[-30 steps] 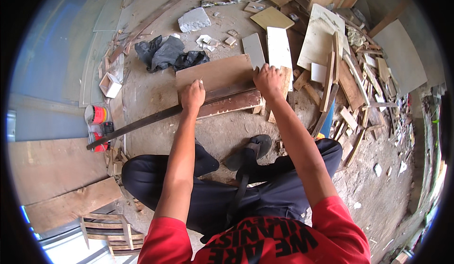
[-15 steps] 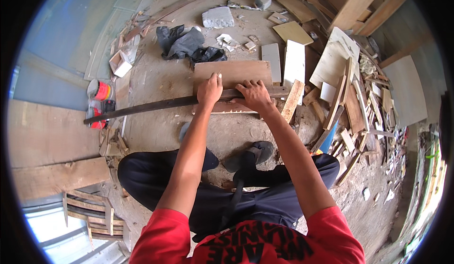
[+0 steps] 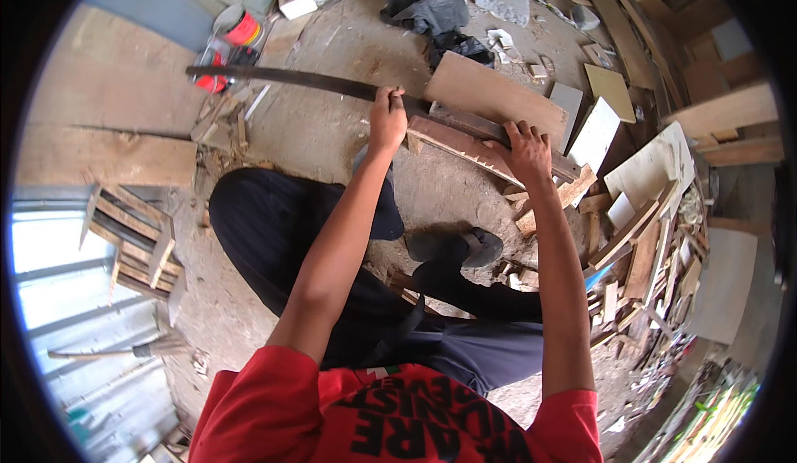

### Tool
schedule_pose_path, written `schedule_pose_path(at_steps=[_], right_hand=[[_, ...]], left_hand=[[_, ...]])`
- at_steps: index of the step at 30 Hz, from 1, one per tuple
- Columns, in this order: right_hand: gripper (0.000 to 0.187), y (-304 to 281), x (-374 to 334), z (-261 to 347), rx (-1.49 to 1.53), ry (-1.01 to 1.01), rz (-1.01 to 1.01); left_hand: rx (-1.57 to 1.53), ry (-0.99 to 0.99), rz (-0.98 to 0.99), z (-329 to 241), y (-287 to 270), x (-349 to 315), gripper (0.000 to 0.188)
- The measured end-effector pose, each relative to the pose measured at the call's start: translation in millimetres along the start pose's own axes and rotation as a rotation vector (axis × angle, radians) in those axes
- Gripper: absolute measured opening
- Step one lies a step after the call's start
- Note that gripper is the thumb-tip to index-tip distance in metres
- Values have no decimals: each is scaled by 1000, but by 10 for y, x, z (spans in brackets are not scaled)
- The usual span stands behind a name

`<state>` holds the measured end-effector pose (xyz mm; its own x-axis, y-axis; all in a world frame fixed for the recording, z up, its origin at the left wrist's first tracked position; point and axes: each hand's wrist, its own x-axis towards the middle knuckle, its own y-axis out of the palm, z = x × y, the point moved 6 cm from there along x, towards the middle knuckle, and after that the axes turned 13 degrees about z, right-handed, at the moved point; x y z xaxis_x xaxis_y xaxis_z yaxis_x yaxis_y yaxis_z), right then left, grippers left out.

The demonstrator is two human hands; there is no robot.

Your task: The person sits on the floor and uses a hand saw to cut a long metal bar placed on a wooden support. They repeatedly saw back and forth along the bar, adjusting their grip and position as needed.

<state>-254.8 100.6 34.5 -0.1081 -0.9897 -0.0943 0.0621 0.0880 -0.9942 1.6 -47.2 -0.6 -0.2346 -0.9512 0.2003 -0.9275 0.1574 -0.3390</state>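
Observation:
My left hand (image 3: 388, 123) is closed around a long dark wooden strip (image 3: 290, 79), which reaches far out to the left. My right hand (image 3: 529, 154) grips a shorter dark wooden piece (image 3: 466, 123), fingers over its far edge. The strip and this piece meet near the board's left side; I cannot tell whether they are joined. Under them a flat brown board (image 3: 490, 88) lies tilted to the right. On the near side is a reddish-brown wooden piece (image 3: 457, 143) with a jagged lower edge.
Red-banded cans (image 3: 241, 27) stand at the strip's far left end. Black plastic sheeting (image 3: 427, 11) and a pale block (image 3: 503, 2) lie beyond the board. Wood offcuts (image 3: 643, 268) are heaped on the right. A slatted wooden frame (image 3: 133, 231) is at the left.
My view has turned, so the scene appears rotated clockwise. My left hand has shifted leftward along the strip, off the board. My right hand stays over the board's near right part.

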Motion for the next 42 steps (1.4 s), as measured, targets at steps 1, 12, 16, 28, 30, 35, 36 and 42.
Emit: schedule_pose_path(at_steps=[1,12,16,28,30,35,36,42], right_hand=[[56,-3,-3,22,0,-14,-15],[54,19,-6,-24,-3,-35,4],[54,38,-7,-40,-14,-39,-3],[53,-5,2,-10,2,-14,-1],[53,1,-7,-27,27,4,34],[54,19,-10,-26,5,-34,-7],[54,18,-17,-22,8,-34,-17],[55,46,-13,-55,15,-17,-9]], left_hand=[[-14,-34,89,34,27,-55,22],[-90,-61,579,26,289,-285,46],[-371,-145,417,130,298,-282,36],[20,-68,150,-67,433,-285,15],[132,-4,128,-130,433,-296,17],[180,47,113,-203,461,-372,19],[204,45,115,-229,455,-384,20],[429,-6,174,-373,457,-334,23]])
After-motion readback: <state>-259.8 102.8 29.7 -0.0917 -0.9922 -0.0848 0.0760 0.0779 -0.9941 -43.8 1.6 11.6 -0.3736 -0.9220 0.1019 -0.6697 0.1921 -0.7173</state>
